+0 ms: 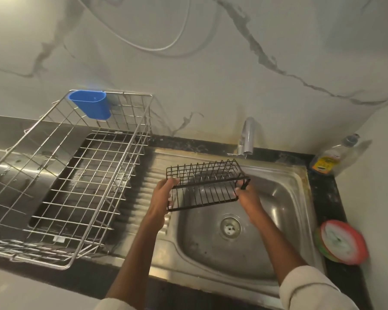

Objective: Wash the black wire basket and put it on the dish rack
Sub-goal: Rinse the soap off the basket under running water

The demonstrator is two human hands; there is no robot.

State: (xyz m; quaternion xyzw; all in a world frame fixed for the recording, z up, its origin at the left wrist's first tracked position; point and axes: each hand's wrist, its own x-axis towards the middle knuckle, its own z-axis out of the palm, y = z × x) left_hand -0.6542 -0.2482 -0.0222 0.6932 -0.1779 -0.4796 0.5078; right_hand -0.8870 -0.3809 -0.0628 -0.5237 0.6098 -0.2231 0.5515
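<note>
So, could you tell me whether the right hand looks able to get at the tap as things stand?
Probably not yet: the right hand grips the black wire basket, held with the left hand; otherwise, nothing blocks the silver metal tap just behind it.

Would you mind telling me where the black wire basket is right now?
The black wire basket is held over the sink, just below the tap, with the left hand and right hand gripping its ends.

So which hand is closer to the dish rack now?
Left. The left hand grips the black basket's end beside the dish rack; the right hand grips the far end, over the sink.
</note>
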